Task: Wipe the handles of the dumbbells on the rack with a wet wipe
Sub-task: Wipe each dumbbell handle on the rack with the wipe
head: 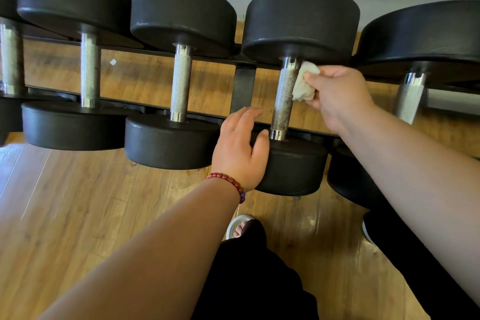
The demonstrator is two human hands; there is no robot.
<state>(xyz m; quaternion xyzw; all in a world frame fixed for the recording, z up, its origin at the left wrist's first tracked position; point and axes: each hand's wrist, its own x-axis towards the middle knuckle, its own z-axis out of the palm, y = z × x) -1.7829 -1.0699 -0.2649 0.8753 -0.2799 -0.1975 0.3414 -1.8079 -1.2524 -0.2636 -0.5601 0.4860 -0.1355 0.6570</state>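
1. Far-left handle, well left of the post: bright, blurred at the frame edge. Can't tell if it has been wiped.
2. Second handle, left of post: bright knurl, no grime visible. Probably done.
3. Third handle, just left of post: also looks clean, probably done.
4. Left hand, below post: grip spread, fingers relaxed, holding nothing. The thumb side rests on the near head of the fourth dumbbell, likely steadying it.
5. Fourth handle, just right of post: dark brownish specks along the knurl. This is the one in work, and most of its length looks undone.
6. Wipe, right of post: bunched, touching the fourth handle's right side near its far end.
7. Right hand, right of post: grip pinching the wipe between thumb and fingers.
8. Fifth handle, well right of post: bright, nothing touching it. Likely next; any handles beyond it are out of frame.
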